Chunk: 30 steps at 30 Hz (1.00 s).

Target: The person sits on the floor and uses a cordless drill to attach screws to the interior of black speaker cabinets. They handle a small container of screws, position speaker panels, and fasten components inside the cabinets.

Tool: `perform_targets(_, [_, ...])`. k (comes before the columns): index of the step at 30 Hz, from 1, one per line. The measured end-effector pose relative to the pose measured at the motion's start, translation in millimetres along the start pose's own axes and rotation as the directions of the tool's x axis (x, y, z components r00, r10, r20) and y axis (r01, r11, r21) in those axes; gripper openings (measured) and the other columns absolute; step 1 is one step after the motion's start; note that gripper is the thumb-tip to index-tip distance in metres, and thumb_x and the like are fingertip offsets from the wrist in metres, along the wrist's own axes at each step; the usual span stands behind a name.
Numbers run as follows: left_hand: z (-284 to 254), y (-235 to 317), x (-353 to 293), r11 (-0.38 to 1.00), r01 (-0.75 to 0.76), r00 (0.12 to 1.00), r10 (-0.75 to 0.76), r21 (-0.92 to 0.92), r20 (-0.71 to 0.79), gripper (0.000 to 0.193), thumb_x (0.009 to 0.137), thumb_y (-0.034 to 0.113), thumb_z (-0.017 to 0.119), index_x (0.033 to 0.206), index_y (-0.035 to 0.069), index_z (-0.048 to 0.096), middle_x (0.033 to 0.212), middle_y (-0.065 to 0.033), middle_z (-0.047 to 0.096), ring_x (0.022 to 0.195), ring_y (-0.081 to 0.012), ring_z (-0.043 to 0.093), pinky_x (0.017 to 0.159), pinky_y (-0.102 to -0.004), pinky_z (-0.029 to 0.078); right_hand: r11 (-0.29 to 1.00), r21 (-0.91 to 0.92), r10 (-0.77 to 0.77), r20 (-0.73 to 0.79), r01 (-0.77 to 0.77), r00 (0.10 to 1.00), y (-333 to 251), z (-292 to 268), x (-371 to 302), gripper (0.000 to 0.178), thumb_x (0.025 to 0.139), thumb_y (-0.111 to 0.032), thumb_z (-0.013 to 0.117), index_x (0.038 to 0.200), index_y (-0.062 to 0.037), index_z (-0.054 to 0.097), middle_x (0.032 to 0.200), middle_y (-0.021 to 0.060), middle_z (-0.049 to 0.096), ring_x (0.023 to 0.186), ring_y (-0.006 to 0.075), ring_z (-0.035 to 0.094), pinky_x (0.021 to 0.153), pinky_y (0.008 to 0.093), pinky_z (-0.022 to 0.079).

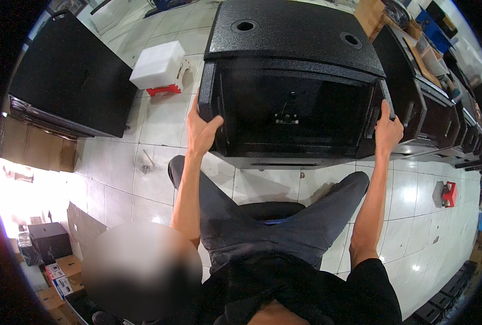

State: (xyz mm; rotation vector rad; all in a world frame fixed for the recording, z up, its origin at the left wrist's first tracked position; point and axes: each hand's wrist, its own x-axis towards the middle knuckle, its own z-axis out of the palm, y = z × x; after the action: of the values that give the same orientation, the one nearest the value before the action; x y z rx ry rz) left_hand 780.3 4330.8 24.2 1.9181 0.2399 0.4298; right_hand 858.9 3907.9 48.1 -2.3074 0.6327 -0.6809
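Note:
In front of my knees stands a large black speaker cabinet (292, 40) with a rough textured coat. Its top face has two round sockets, and a dark recess with a small metal-coloured part (287, 120) faces me. My left hand (202, 131) grips the left side edge, thumb on the front and fingers partly hidden round the side. On the right edge my right hand (388, 131) is closed, with the thumb pointing up along the front frame and the fingers curled. Both arms reach forward over my thighs.
At the left is another big black cabinet (70, 81). A white block (158, 64) sits on a red and white stool (165, 89). Black cabinets (435, 116) line the right, with tools and bins on top. A small red stool (450, 194) stands on the tiled floor.

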Motion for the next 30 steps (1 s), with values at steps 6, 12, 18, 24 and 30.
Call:
perform_targets(6, [-5.0,-9.2,5.7,0.998,0.012,1.000,-0.010,-0.054,0.027,0.084,0.060,0.010,0.063,0.139,-0.003,0.039,0.116,-0.0199,0.060,0.106,-0.0263,0.058,0.096,-0.0317,0.041,0.786,-0.254,-0.619,-0.318,0.564,0.718,-47.4,10.9,-69.3,0.038,0.083,-0.033,0.066,0.099,0.0013,0.066,0.095,0.0190,0.067,0.084,0.0404,0.063,0.080,0.0461,0.048])
perform_targets(12, [-0.1,-4.8,2.0,0.985,0.013,0.996,0.002,-0.171,0.088,0.087,0.062,0.005,0.062,0.143,-0.002,0.032,0.119,-0.0181,0.059,0.108,-0.0250,0.057,0.097,-0.0313,0.041,0.943,0.080,-0.313,0.535,0.322,0.784,-76.7,146.8,-97.4,0.023,0.080,-0.023,0.069,0.090,-0.0030,0.070,0.087,0.0175,0.069,0.084,0.0379,0.066,0.072,0.0458,0.053])
perform_targets(18, [2.8,0.0,-4.0,0.959,-0.006,0.995,0.033,-0.284,0.092,0.089,0.063,0.004,0.060,0.146,0.000,0.028,0.124,-0.0180,0.056,0.113,-0.0245,0.054,0.098,-0.0304,0.040,0.905,-0.259,-0.066,0.697,0.337,0.714,-81.9,194.9,-84.3,0.028,0.080,-0.027,0.071,0.091,-0.0010,0.069,0.102,0.0190,0.068,0.092,0.0340,0.067,0.074,0.0418,0.056])
perform_targets(24, [5.0,-2.7,-2.9,0.961,-0.020,0.996,0.045,-0.277,0.083,0.091,0.063,0.007,0.060,0.147,0.002,0.026,0.122,-0.0188,0.057,0.076,-0.0156,0.055,0.090,-0.0272,0.042,0.929,-0.296,0.018,0.634,0.221,0.773,-69.6,219.2,-85.0,0.027,0.077,-0.026,0.074,0.088,-0.0019,0.072,0.096,0.0179,0.070,0.090,0.0336,0.067,0.076,0.0408,0.055])
perform_targets(30, [5.3,-2.8,-1.9,0.981,-0.017,0.997,0.032,-0.195,0.072,0.091,0.063,0.008,0.061,0.147,0.001,0.026,0.124,-0.0223,0.056,0.087,-0.0193,0.058,0.091,-0.0279,0.042,0.986,0.118,-0.160,0.419,0.121,0.894,-87.1,169.8,-93.4,0.021,0.078,-0.019,0.071,0.088,-0.0007,0.073,0.086,0.0179,0.071,0.085,0.0248,0.068,0.074,0.0329,0.050])
